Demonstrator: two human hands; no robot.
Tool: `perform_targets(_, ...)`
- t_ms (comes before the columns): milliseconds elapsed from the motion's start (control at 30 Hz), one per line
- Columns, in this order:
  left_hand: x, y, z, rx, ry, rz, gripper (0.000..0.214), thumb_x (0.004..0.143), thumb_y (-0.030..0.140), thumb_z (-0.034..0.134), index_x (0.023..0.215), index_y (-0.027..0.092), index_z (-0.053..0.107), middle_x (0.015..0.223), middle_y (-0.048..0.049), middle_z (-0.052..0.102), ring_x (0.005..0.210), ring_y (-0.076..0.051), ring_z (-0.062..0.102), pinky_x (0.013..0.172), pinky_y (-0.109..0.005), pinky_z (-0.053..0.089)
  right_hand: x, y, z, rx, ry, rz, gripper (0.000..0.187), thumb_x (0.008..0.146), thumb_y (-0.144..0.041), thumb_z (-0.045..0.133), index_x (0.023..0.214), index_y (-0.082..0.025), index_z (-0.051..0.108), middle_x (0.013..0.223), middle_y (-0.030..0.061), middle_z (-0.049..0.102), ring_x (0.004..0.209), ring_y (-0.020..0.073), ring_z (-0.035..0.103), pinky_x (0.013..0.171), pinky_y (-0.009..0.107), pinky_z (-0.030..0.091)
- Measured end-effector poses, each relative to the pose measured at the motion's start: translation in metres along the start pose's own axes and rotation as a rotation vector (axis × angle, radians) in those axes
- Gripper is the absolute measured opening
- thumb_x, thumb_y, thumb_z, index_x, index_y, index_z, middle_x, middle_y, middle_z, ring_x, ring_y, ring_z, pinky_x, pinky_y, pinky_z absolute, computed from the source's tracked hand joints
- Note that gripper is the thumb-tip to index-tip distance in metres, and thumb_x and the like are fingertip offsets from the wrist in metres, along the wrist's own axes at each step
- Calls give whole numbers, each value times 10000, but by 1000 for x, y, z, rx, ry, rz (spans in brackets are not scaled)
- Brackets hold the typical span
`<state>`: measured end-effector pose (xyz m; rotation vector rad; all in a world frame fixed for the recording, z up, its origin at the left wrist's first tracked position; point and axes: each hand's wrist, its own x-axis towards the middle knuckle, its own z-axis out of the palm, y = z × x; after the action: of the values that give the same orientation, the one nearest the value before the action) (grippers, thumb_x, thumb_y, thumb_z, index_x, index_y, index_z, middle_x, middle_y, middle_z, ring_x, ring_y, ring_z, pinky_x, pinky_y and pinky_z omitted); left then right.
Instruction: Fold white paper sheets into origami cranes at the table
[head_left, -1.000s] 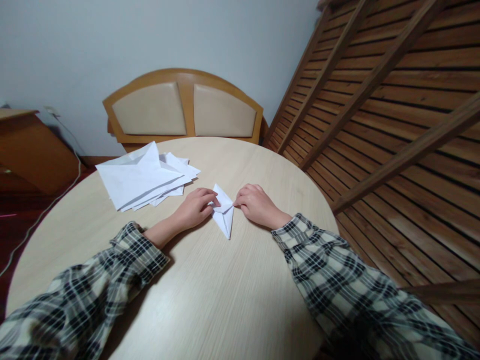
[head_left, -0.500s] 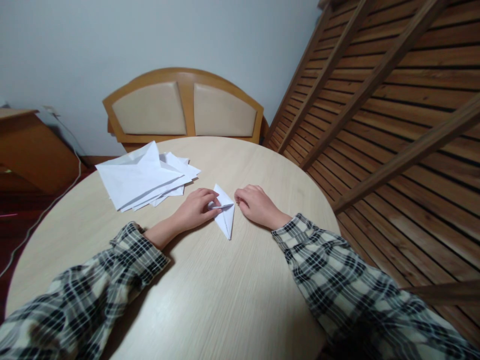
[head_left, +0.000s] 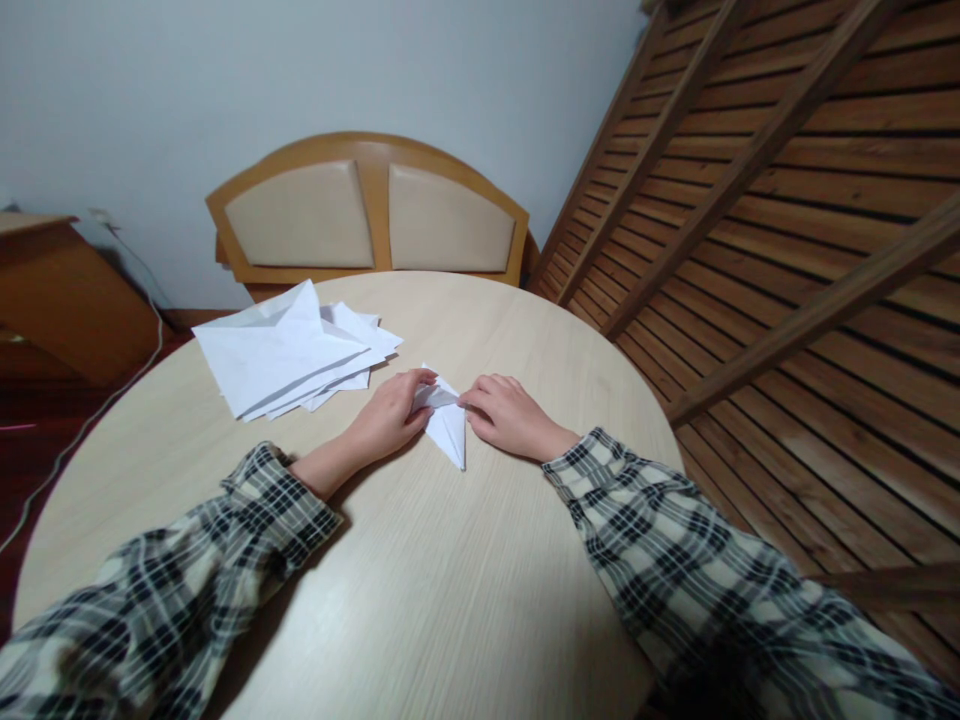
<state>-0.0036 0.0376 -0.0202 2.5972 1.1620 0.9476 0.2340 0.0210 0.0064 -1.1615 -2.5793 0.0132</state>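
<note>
paper (head_left: 448, 432): folded, on the table (head_left: 450, 580) between both hands, one point toward the person | left hand (head_left: 390, 410): thumb and fingers grip its left edge, probably to steady it | right hand (head_left: 510, 415): fingertips pinch its right corner, seemingly to control the fold | sheets (head_left: 285, 350): piled beyond the left hand, presumably for working room
</note>
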Motion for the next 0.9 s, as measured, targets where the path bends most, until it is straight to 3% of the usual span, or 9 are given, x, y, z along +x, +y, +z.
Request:
perform_targets(200,-1,-6,4,79,116,47,400,856,151,605,1224,160,449,1143,-147,615,1053,-282,601,917,-468,512,0,-1,0,5,-12,27,309,963,-255,524,1226,-173,665,1049,99,617,1023,237,525,915,376,385)
perform_targets(433,6,3,-6,197,7,26,52,897,175,602,948,164,594,1072,-133,630,961,-264,596,843,-423,515,-1,-1,1,26,0,15,307,965,-251,525,1227,-188,671,1043,91,614,1020,235,527,899,374,389)
perform_targets(900,4,-1,-3,218,-21,-22,179,949,261,586,1033,174,718,1074,-119,668,984,-261,616,887,-428,503,3,2,7,94,33,90,297,991,-215,456,1208,-193,658,1066,90,645,1035,237,538,922,390,394)
